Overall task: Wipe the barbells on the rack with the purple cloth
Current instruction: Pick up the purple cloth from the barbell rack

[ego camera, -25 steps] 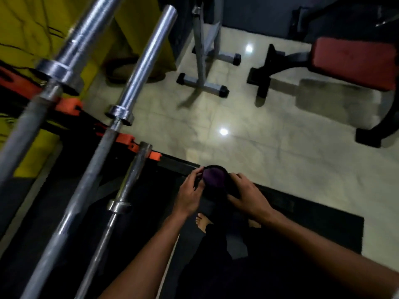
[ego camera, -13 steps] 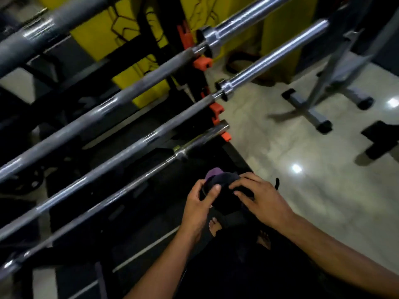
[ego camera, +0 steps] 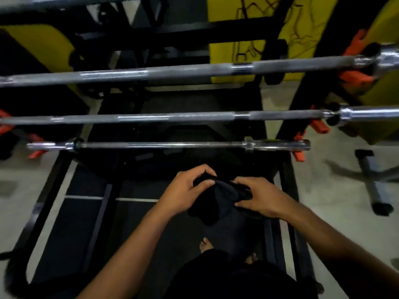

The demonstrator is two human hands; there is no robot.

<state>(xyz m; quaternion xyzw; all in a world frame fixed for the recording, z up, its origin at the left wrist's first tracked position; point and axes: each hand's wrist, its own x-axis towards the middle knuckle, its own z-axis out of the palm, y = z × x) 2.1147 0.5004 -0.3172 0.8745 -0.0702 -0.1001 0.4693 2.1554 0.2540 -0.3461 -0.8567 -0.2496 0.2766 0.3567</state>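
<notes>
Three steel barbells lie across the rack in front of me: a thick top barbell [ego camera: 177,72], a middle barbell [ego camera: 172,117] and a thin short bottom barbell [ego camera: 164,145]. Below the bottom one, my left hand [ego camera: 183,190] and my right hand [ego camera: 261,197] both grip a bunched cloth [ego camera: 218,199] that looks almost black in this dim light. The cloth hangs between my hands, apart from every bar. Orange hooks [ego camera: 299,155] carry the bar ends.
The black rack frame [ego camera: 287,180] runs down both sides of a dark floor mat [ego camera: 86,223]. A grey metal stand [ego camera: 375,186] sits on the pale floor at the right. Yellow panels [ego camera: 244,39] stand behind the rack. My bare feet [ego camera: 206,244] show below the cloth.
My view has swung left so the barbells now run straight across in front of me. Both hands keep hold of the cloth, whose purple side no longer shows.
</notes>
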